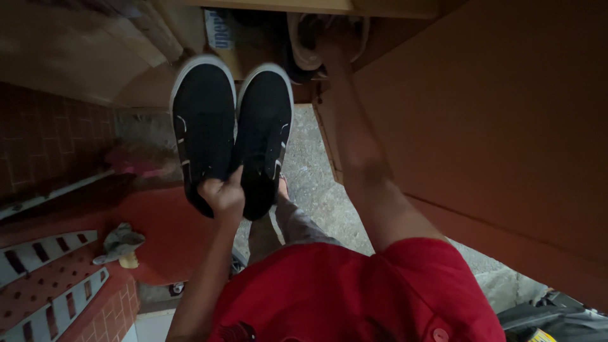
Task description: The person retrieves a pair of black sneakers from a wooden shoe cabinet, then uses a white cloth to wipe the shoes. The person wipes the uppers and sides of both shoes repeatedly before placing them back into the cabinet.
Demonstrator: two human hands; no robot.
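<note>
While the person stands over the speckled floor (316,190), the left hand (223,197) holds a pair of black canvas slip-on shoes (231,136) out in front, toes pointing away. The fingers are closed around the two heels, pinching both shoes together side by side, so their white rubber soles show as a pale rim at the toes. The right hand (330,47) reaches up and forward to a pale shoe (310,41) on a dim shelf (272,6) above a cardboard box (240,44); whether that hand has closed on it I cannot tell, since the spot is dark and the fingers are hard to make out.

Such a pair looks light and easy to carry in one hand. The canvas uppers are likely soft and would give under the fingers, while the rubber soles seem stiffer and fairly grippy, not slippery. The heel collars, where the hand now has them, appear the soundest place to hold; nothing about them seems fragile. A large brown board (494,126) leans at the right, and a small grey rag (120,240) lies on the red floor at the left.
</note>
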